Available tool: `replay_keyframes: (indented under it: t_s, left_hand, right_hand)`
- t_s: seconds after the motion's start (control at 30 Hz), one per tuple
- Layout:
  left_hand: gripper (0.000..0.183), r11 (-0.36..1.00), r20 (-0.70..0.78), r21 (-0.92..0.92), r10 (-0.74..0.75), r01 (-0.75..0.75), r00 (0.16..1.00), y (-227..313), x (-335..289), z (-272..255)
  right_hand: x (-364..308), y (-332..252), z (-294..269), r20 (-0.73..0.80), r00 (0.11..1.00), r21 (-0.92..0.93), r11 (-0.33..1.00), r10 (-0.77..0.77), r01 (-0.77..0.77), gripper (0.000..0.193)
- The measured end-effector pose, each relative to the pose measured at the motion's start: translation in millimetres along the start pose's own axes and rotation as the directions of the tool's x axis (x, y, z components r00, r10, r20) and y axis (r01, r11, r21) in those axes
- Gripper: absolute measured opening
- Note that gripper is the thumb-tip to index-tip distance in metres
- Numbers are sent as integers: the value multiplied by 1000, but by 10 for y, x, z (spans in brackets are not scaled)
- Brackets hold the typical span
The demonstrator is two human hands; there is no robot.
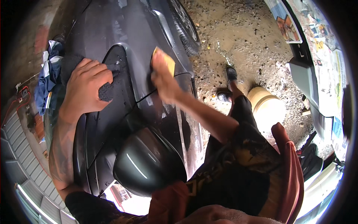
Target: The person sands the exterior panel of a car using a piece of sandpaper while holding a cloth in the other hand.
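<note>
A dark car fender point(143, 71) with dull, wet-looking streaks lies under my hands. My right hand point(164, 82), blurred by motion, presses a yellow piece of sandpaper point(170, 65) against the fender. My left hand point(86, 87) is wrapped round a black porous sponge point(106, 92), near the black trim at the base of the windscreen. Closer to me, the glossy dark side mirror point(149, 160) sticks out below both hands.
A front wheel point(184, 30) stands at the far side of the fender. Beside my legs on the wet, gritty ground is a pale round bucket point(263, 98). Blue and white cloth point(48, 80) hangs at the left. A paper-covered vehicle point(324, 48) stands on the right.
</note>
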State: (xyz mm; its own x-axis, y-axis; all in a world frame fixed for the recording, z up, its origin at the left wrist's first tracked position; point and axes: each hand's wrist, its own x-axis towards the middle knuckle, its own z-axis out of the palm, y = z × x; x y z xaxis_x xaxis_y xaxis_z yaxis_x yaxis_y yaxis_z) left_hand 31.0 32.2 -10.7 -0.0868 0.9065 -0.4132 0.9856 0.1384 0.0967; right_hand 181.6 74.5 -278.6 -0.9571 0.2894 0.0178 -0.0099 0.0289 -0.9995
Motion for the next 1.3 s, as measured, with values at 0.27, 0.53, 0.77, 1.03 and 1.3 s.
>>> replay_keyframes:
  t_s: [0.27,0.53,0.77,1.03,1.3]
  left_hand:
    - [40,998,1,24,-64,63,998,143,77,-60]
    - [40,996,62,75,-48,43,997,85,-54,-55]
    - [43,990,53,129,-70,63,996,-6,-122,127]
    - [39,990,-58,109,-78,84,995,-12,-139,39]
    - [36,994,-90,102,-16,25,996,-17,61,6]
  right_hand:
    - [538,-100,-220,-108,970,-44,976,-219,215,67]
    - [232,-260,-81,78,986,-157,975,-145,156,68]
    - [-165,-170,1,91,989,-64,990,-120,126,69]
    - [162,-226,15,21,981,25,981,-195,195,74]
    - [753,-33,-241,-88,979,-57,982,-185,181,71]
